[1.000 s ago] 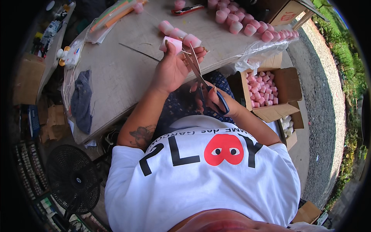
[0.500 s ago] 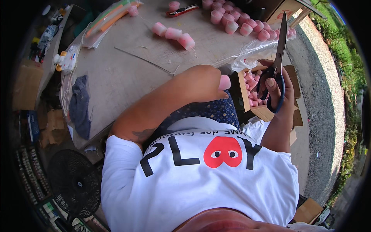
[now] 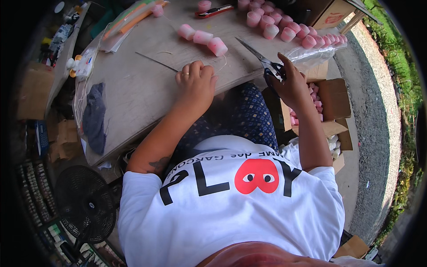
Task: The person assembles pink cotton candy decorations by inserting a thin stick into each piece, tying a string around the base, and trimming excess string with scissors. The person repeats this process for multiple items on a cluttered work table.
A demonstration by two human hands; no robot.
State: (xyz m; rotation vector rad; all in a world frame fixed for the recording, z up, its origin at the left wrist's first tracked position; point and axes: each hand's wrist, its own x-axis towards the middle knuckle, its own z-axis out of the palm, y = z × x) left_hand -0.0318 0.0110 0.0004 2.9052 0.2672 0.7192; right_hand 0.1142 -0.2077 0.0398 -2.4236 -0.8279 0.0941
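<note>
Scissors (image 3: 265, 61) have swung down over the surface (image 3: 129, 98), handles pinched in my right grip (image 3: 290, 76). Left grip (image 3: 195, 83) curled at thin rod (image 3: 155, 61); can't tell if pinching. Gravel (image 3: 378, 133) right, fan (image 3: 86, 204) left.

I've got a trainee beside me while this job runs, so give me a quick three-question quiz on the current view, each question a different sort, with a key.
1. What does the right hand hold? (a) a box cutter (b) scissors (c) a cloth

2. True or false: the dark cloth lies on the table, further left than the left hand.

3. How many pink pieces make up the short row lying just beyond the left hand?

Key: 1. b; 2. true; 3. three.
</note>
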